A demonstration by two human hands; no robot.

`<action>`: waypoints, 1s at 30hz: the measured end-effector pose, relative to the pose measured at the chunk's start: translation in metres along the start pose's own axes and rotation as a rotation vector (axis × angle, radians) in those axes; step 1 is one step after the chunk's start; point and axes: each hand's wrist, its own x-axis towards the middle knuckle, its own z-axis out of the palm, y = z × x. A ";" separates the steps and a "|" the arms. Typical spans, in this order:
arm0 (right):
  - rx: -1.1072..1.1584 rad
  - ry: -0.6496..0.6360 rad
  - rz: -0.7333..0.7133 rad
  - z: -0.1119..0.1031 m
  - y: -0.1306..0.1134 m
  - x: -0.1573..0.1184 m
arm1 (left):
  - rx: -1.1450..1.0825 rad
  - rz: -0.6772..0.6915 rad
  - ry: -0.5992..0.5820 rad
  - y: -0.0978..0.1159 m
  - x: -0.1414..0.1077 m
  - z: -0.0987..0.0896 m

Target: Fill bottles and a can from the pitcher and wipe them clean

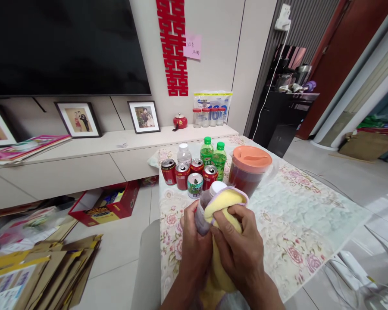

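My left hand (195,239) is wrapped round a clear plastic bottle (202,215) with a white cap (218,187), held tilted over the near part of the table. A yellow cloth (226,199) with a purple edge is bunched in my right hand (241,241), pressed against the bottle's side. Part of the cloth hangs down between my forearms. Just beyond stand several opened red cans (183,176) and a green-and-white can (195,185). Behind them are two green-capped bottles (219,160) and a white-capped clear bottle (184,154). A pitcher (245,181) with an orange lid is to the right.
A flowered tablecloth (287,224) covers the table. Against the wall, a low cabinet (113,144) bears picture frames, a red pot (180,122) and red-lidded jars (205,117). A red box (116,206) and folded cardboard (61,271) lie on the floor at left; cables run at right.
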 end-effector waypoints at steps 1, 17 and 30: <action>0.007 -0.015 -0.020 0.000 0.001 0.000 | 0.001 -0.023 0.007 0.000 0.000 0.000; 0.603 -0.116 0.667 0.024 0.017 -0.018 | -0.436 -0.098 -0.349 0.010 0.004 -0.013; 0.743 -0.149 0.973 0.031 0.022 -0.034 | -0.664 -0.079 -0.246 0.003 0.011 -0.003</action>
